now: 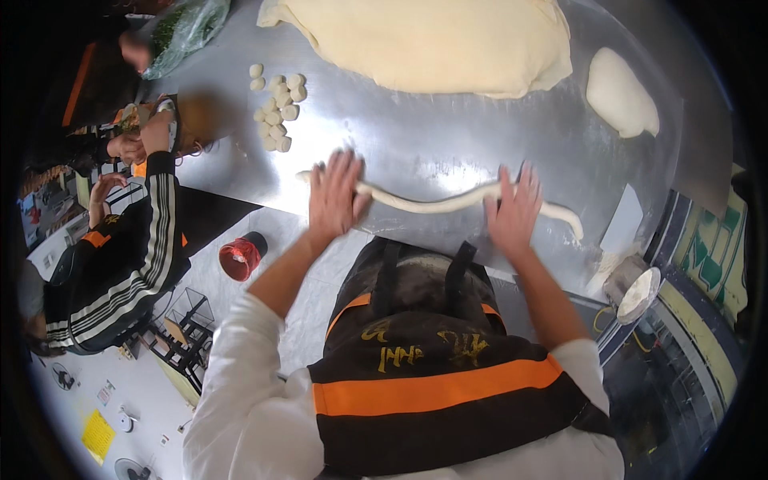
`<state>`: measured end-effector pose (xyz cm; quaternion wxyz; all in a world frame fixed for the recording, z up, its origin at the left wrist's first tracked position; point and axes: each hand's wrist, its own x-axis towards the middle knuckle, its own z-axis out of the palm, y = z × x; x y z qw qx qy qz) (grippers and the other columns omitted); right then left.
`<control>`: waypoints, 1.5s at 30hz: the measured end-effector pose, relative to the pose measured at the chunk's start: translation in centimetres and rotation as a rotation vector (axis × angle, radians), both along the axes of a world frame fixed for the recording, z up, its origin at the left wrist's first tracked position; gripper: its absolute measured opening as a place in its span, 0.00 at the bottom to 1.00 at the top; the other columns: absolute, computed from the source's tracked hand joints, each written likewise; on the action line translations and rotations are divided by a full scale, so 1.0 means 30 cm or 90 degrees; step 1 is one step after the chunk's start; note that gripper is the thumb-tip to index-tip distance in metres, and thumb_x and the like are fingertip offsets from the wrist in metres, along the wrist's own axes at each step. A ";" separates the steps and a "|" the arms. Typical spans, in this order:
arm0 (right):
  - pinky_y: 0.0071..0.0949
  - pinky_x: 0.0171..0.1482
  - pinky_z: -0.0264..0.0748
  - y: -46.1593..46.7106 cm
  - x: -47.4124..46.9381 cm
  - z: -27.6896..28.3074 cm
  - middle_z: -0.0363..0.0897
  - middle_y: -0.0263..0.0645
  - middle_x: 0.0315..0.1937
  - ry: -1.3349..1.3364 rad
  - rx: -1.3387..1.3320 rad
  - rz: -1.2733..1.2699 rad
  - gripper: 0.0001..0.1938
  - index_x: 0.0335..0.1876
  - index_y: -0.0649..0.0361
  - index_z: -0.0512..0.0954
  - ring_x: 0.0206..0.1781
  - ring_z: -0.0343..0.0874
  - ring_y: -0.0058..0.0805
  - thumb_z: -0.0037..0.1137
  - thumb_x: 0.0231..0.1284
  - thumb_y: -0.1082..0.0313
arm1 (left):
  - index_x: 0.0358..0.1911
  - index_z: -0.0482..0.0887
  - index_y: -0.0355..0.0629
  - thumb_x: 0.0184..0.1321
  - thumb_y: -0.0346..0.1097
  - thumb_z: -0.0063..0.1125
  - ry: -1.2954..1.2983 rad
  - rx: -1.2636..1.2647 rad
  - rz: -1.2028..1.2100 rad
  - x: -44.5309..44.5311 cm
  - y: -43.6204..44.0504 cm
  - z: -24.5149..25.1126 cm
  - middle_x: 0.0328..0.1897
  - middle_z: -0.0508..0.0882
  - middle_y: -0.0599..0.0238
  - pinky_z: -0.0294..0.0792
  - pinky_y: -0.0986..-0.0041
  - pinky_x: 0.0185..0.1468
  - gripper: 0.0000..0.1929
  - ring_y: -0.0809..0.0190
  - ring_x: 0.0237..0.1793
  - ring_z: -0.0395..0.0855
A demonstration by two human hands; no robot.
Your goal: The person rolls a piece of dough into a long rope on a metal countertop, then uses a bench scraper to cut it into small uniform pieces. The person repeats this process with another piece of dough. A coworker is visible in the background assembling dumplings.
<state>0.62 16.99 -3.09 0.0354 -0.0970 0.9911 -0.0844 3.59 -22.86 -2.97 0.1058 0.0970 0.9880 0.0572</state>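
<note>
A long, thin rope of dough (420, 206) lies in a wavy line near the front edge of the steel worktop (384, 138). My left hand (337, 195) rests flat on its left part, fingers pointing away from me. On its right part lies my right hand (516, 207), palm down, and the tail of the rope curves out beyond it. Neither hand is closed around the dough. Small cut dough pieces (279, 108) stand in a cluster at the upper left. Across the back lies a large slab of dough (432, 45), with a smaller dough lump (621, 93) to its right.
A white flat scraper (623, 219) and a flour-dusted bowl (639, 295) are at the right. On the left, a person in a striped sleeve (159, 234) and another person's hands (126, 148) work near a plastic bag of greens (186, 33). A red-lined bin (240, 257) stands on the floor.
</note>
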 end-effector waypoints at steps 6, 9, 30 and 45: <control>0.63 0.87 0.45 0.034 -0.382 -0.063 0.55 0.64 0.87 0.112 -0.003 -0.156 0.36 0.85 0.52 0.69 0.89 0.53 0.63 0.52 0.79 0.42 | 0.79 0.72 0.40 0.76 0.56 0.56 0.210 0.020 0.034 -0.428 -0.055 -0.003 0.87 0.69 0.48 0.54 0.35 0.84 0.36 0.39 0.86 0.62; 0.65 0.87 0.45 0.002 -0.196 -0.034 0.56 0.65 0.86 0.059 -0.041 -0.069 0.35 0.84 0.53 0.69 0.88 0.53 0.65 0.52 0.79 0.43 | 0.78 0.75 0.40 0.77 0.53 0.56 0.179 0.002 0.012 -0.227 -0.110 -0.004 0.86 0.70 0.49 0.52 0.32 0.84 0.34 0.39 0.87 0.63; 0.65 0.87 0.43 0.076 0.186 0.091 0.53 0.62 0.88 -0.048 -0.065 -0.064 0.35 0.84 0.54 0.69 0.90 0.50 0.63 0.58 0.76 0.48 | 0.85 0.64 0.46 0.76 0.48 0.57 0.121 0.043 0.192 0.119 -0.035 -0.025 0.90 0.64 0.52 0.42 0.33 0.87 0.37 0.43 0.91 0.55; 0.65 0.86 0.45 0.356 -0.065 0.008 0.54 0.64 0.87 0.046 -0.038 0.031 0.34 0.86 0.52 0.67 0.88 0.53 0.65 0.52 0.80 0.46 | 0.80 0.70 0.38 0.80 0.39 0.48 0.102 0.127 0.023 -0.152 0.557 0.001 0.88 0.67 0.48 0.50 0.34 0.86 0.28 0.41 0.90 0.57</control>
